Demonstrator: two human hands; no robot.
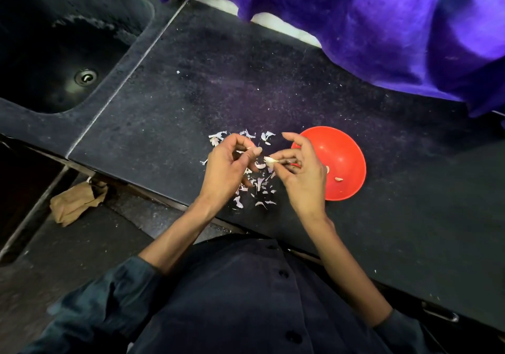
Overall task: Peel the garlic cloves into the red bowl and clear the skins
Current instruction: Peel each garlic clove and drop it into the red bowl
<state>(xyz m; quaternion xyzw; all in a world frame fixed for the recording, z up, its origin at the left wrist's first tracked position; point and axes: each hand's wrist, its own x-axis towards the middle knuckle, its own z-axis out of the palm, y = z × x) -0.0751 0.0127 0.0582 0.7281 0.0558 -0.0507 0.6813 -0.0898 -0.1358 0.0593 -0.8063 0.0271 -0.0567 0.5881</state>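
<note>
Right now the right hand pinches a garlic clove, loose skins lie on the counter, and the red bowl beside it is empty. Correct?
Not quite. The head view shows the red bowl already holds peeled cloves. The right hand does pinch a garlic clove, and skins litter the counter.

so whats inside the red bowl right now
One peeled clove lies loose in the red bowl. The right hand covers the bowl's left part, so anything there is hidden.

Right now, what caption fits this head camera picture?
Right hand pinches a white garlic clove beside the round red plastic bowl, papery skins scattered below.
</note>
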